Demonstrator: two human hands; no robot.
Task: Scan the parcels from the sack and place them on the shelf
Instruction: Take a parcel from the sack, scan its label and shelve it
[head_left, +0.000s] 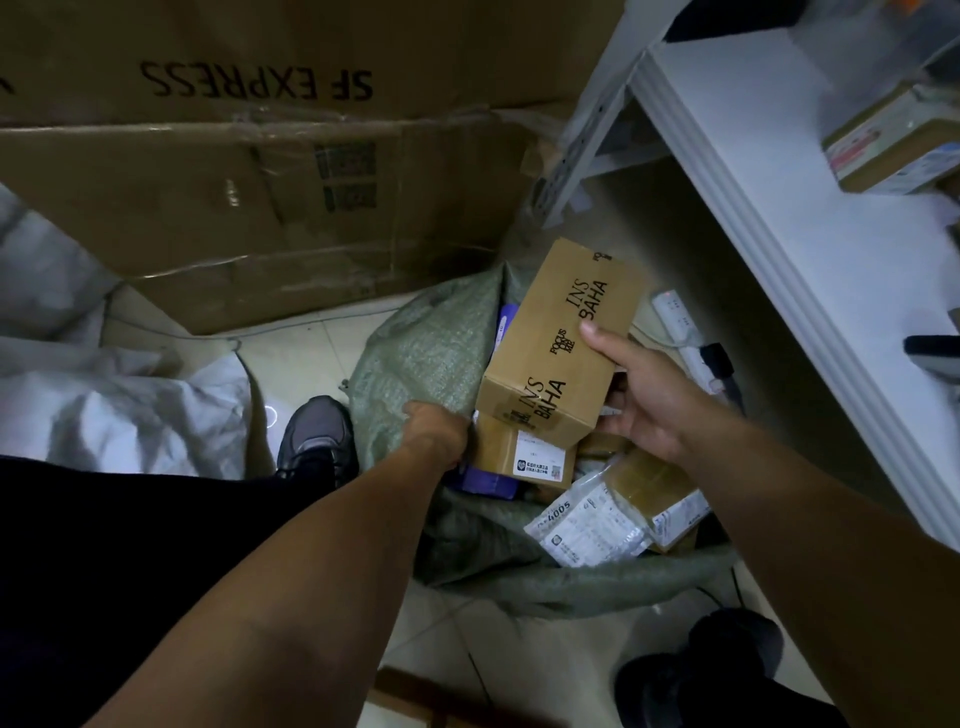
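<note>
A green woven sack (426, 353) lies open on the floor with several parcels inside. My right hand (641, 400) grips a long brown carton printed "INS BAHA" (563, 343), holding it tilted above the sack's mouth. My left hand (436, 434) clutches the sack's rim on the left side. Under the carton lie a smaller brown box with a label (524, 454), a purple packet (485, 480), a white bag marked 4005 (587, 525) and a taped brown box (660, 493). The white shelf (769, 218) runs along the right.
A large flattened "SF EXPRESS" carton (260, 156) leans at the back. White plastic sheeting (119, 410) lies at left. A taped parcel (893, 145) sits on the shelf. A power strip (680, 322) lies under the shelf. My shoes (317, 441) stand beside the sack.
</note>
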